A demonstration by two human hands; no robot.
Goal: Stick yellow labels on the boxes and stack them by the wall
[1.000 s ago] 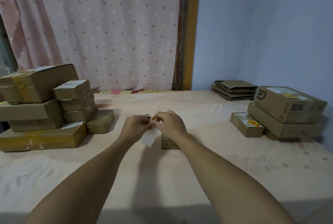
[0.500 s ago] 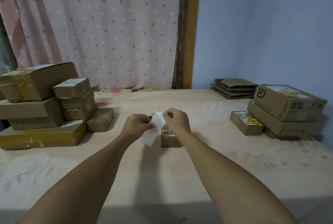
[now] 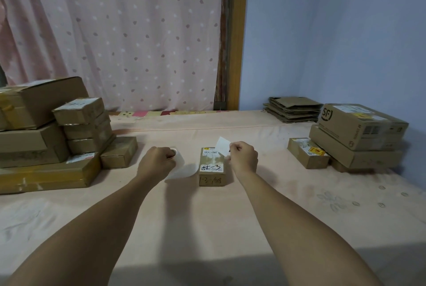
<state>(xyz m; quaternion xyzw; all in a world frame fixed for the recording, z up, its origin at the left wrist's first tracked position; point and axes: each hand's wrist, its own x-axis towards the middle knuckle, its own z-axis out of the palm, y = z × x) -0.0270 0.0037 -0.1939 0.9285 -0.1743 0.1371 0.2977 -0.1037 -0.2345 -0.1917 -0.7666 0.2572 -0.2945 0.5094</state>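
A small cardboard box (image 3: pixel 212 168) with a white shipping label and black handwriting stands in the middle of the pink sheet. My right hand (image 3: pixel 243 156) pinches a peeled label (image 3: pixel 223 145), its pale back facing me, just above the box's right far edge. My left hand (image 3: pixel 158 162) grips a label roll (image 3: pixel 173 150), and a strip of white backing paper (image 3: pixel 182 168) trails from it toward the box. By the blue wall at right, three labelled boxes (image 3: pixel 359 133) are stacked, yellow labels showing on two.
A pile of several unlabelled boxes (image 3: pixel 48 138) stands at the left. Flattened cardboard (image 3: pixel 292 109) lies in the far right corner. A spotted pink curtain (image 3: pixel 129 32) and a wooden post (image 3: pixel 237 37) rise behind the surface.
My hands have drawn apart: the right hand pulled the label off the roll and moved right over the box, while the left hand carried the roll leftward.
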